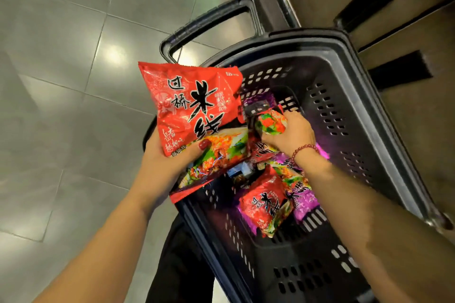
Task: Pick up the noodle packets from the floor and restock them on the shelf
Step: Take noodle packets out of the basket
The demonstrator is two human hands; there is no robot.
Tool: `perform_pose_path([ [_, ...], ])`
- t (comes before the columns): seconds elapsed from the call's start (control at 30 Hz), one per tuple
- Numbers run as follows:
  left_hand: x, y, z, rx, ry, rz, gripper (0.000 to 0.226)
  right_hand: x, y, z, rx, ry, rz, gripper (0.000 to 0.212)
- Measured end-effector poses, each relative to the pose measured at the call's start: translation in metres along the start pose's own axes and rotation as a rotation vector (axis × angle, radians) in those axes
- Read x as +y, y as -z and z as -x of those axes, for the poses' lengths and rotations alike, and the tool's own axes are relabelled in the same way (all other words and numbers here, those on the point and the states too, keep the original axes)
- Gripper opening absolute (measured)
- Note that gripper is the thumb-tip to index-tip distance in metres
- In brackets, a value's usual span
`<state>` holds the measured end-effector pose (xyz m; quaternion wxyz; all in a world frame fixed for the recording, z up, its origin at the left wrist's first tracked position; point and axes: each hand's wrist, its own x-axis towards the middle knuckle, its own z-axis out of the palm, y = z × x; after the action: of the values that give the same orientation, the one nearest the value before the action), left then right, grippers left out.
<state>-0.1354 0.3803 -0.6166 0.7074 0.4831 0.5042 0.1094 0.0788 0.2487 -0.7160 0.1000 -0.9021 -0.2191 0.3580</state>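
Observation:
My left hand [170, 152] grips a red noodle packet [194, 101] with black lettering, held up over the left rim of a black plastic basket [344, 115]. A second packet [216, 155] lies under my thumb in the same hand. My right hand [288, 135], with a bead bracelet at the wrist, reaches into the basket and holds the end of another packet [269, 122]. More red [266, 206] and purple [305, 202] packets lie in the basket below my right forearm.
The basket stands on a grey tiled floor [61, 69], its black pull handle [206, 22] sticking out at the back. A brown shelf base with dark slots [394, 32] runs along the right.

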Motion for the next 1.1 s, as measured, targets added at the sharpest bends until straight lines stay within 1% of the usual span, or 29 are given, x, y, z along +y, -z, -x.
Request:
perform_pose_path([
  [0.07,0.005,-0.003,0.001,-0.03,0.039,-0.003,0.064,-0.001,0.017,0.033,0.087,-0.141,-0.284,0.052],
  [0.13,0.011,-0.006,0.007,-0.03,0.088,-0.002,0.06,-0.001,0.031,0.068,0.128,-0.3,-0.575,0.056],
  [0.17,0.016,-0.007,0.012,-0.019,0.116,0.0,0.063,-0.003,0.04,0.084,0.156,-0.367,-0.708,0.06],
  [0.23,0.028,-0.004,0.028,0.004,0.153,-0.002,0.066,0.004,0.049,0.12,0.235,-0.495,-0.969,0.076],
  [0.27,0.038,-0.003,0.038,0.012,0.162,-0.002,0.065,0.004,0.058,0.142,0.255,-0.516,-1.063,0.073],
  [0.33,0.063,0.0,0.063,0.008,0.176,0.005,0.051,-0.003,0.082,0.187,0.245,-0.544,-1.264,0.043],
  [0.37,0.077,0.0,0.077,-0.011,0.187,0.012,0.041,-0.011,0.095,0.204,0.235,-0.54,-1.364,0.041],
  [0.4,0.09,0.002,0.093,-0.036,0.202,0.019,0.032,-0.021,0.11,0.222,0.25,-0.516,-1.461,0.049],
  [0.43,0.104,0.001,0.108,-0.07,0.218,0.028,0.03,-0.032,0.126,0.239,0.279,-0.491,-1.542,0.054],
  [0.47,0.121,0.001,0.122,-0.105,0.226,0.041,0.032,-0.043,0.141,0.257,0.301,-0.472,-1.62,0.052],
  [0.5,0.139,-0.001,0.137,-0.138,0.225,0.039,0.046,-0.055,0.157,0.274,0.295,-0.459,-1.673,0.052],
  [0.53,0.155,-0.002,0.15,-0.17,0.224,0.029,0.065,-0.063,0.169,0.294,0.275,-0.463,-1.706,0.061],
  [0.57,0.17,-0.002,0.162,-0.199,0.219,0.018,0.075,-0.07,0.182,0.311,0.265,-0.475,-1.727,0.078],
  [0.6,0.184,-0.004,0.172,-0.222,0.206,0.015,0.074,-0.075,0.192,0.329,0.289,-0.466,-1.758,0.093],
  [0.63,0.2,-0.007,0.181,-0.251,0.189,0.024,0.067,-0.078,0.201,0.345,0.319,-0.425,-1.801,0.102],
  [0.67,0.215,-0.01,0.189,-0.271,0.185,0.039,0.058,-0.083,0.212,0.361,0.354,-0.374,-1.836,0.102],
  [0.7,0.23,-0.015,0.196,-0.276,0.186,0.048,0.052,-0.088,0.223,0.377,0.376,-0.309,-1.858,0.093],
  [0.73,0.242,-0.018,0.201,-0.296,0.175,0.045,0.051,-0.094,0.236,0.39,0.397,-0.276,-1.883,0.078],
  [0.77,0.254,-0.02,0.209,-0.342,0.159,0.031,0.054,-0.099,0.248,0.403,0.43,-0.252,-1.919,0.063],
  [0.8,0.263,-0.023,0.214,-0.388,0.143,0.001,0.063,-0.104,0.257,0.418,0.465,-0.223,-1.971,0.052],
  [0.83,0.274,-0.03,0.219,-0.434,0.129,-0.034,0.074,-0.105,0.264,0.431,0.508,-0.202,-2.003,0.047],
  [0.93,0.298,-0.061,0.235,-0.499,0.085,-0.142,0.09,-0.101,0.282,0.461,0.631,-0.196,-2.068,0.041],
  [1.0,0.304,-0.086,0.245,-0.506,0.036,-0.143,0.105,-0.088,0.296,0.473,0.656,-0.243,-1.992,0.044],
  [1.03,0.306,-0.098,0.25,-0.515,-0.007,-0.143,0.108,-0.08,0.303,0.479,0.663,-0.251,-1.961,0.04],
  [1.07,0.309,-0.111,0.258,-0.537,-0.038,-0.154,0.104,-0.072,0.312,0.485,0.666,-0.262,-1.91,0.032],
  [1.1,0.312,-0.124,0.266,-0.562,-0.076,-0.152,0.092,-0.061,0.318,0.491,0.672,-0.243,-1.879,0.026],
])
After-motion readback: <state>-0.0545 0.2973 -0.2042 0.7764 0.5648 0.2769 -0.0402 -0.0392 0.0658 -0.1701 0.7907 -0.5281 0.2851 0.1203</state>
